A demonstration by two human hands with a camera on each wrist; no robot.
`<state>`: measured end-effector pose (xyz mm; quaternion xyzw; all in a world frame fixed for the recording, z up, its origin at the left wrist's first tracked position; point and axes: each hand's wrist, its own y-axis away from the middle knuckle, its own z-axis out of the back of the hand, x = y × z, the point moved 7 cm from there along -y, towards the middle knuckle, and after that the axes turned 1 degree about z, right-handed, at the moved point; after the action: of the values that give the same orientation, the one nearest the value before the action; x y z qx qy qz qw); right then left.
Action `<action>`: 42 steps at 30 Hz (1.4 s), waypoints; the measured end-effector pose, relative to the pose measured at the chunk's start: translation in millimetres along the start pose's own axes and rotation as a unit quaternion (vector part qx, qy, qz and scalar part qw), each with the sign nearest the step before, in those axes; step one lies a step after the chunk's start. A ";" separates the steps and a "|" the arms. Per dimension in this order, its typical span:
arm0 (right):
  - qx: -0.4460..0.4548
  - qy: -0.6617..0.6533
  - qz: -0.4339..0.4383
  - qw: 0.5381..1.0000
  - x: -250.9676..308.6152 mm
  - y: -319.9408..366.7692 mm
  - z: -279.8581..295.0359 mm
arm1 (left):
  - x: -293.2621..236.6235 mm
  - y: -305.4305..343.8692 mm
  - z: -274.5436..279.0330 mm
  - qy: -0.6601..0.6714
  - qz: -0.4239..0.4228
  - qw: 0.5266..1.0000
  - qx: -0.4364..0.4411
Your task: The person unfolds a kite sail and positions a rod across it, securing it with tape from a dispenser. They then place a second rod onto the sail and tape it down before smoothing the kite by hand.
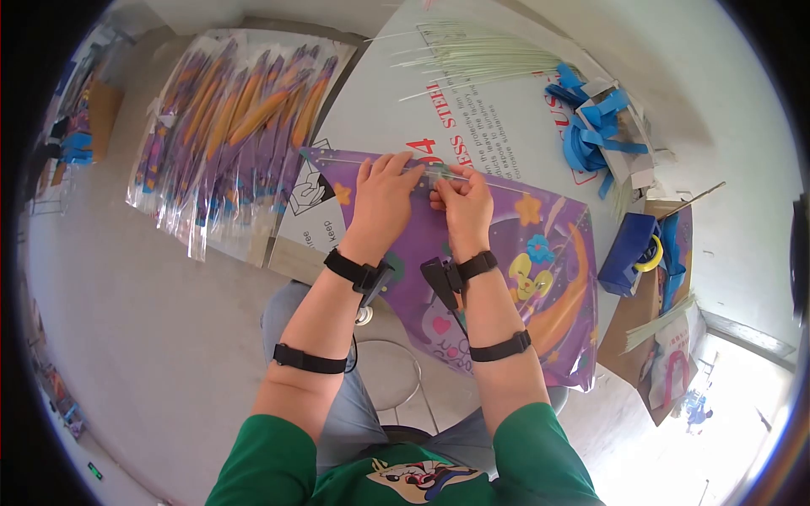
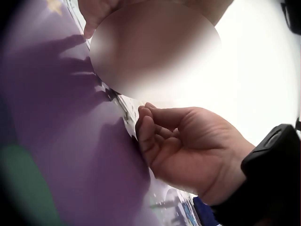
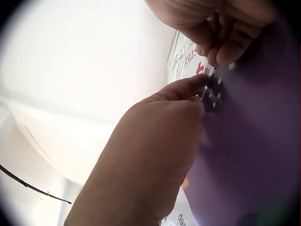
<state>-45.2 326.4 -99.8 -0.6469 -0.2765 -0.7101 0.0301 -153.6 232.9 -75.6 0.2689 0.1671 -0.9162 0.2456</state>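
Observation:
A purple printed film sheet [image 1: 405, 278] with stars and cartoon figures lies across the table edge, a thin pale stick [image 1: 354, 162] along its upper border. My left hand [image 1: 384, 202] rests on that border, fingers extended and thumb towards the right hand. Close beside it, my right hand [image 1: 464, 211] pinches the border between thumb and curled fingers. The left wrist view shows the right hand [image 2: 193, 146] at the edge of the purple sheet [image 2: 70, 117]; the left hand is mostly blurred there. In the right wrist view the left hand [image 3: 150, 146] is below the right hand [image 3: 221, 23].
Plastic-wrapped purple and orange pieces [image 1: 228, 126] cover a surface at the left. Behind the hands are a bundle of thin pale sticks [image 1: 489, 59] and blue strips [image 1: 591, 135]. A blue tape dispenser [image 1: 629, 253] and a cardboard box [image 1: 637, 337] are at the right.

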 end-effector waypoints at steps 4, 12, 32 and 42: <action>-0.022 0.035 -0.001 0.999 1.3 0.0 0.9 | -1.6 0.2 2.2 0.003 -0.005 1.000 -0.010; -0.023 -0.025 0.014 0.999 11.7 -0.5 -0.7 | -1.7 0.3 1.4 -0.007 -0.002 1.000 -0.011; -0.028 0.028 -0.010 0.999 1.2 -6.5 -3.4 | -3.6 -0.8 5.9 0.001 -0.005 1.000 -0.024; -0.032 0.050 -0.016 0.998 4.2 -6.5 -4.2 | -7.8 -1.3 2.0 -0.041 -0.011 0.999 0.000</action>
<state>-52.3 331.4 -98.1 -0.6069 -0.2618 -0.7503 0.0117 -149.4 235.9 -69.3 0.2295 0.1596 -0.9292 0.2417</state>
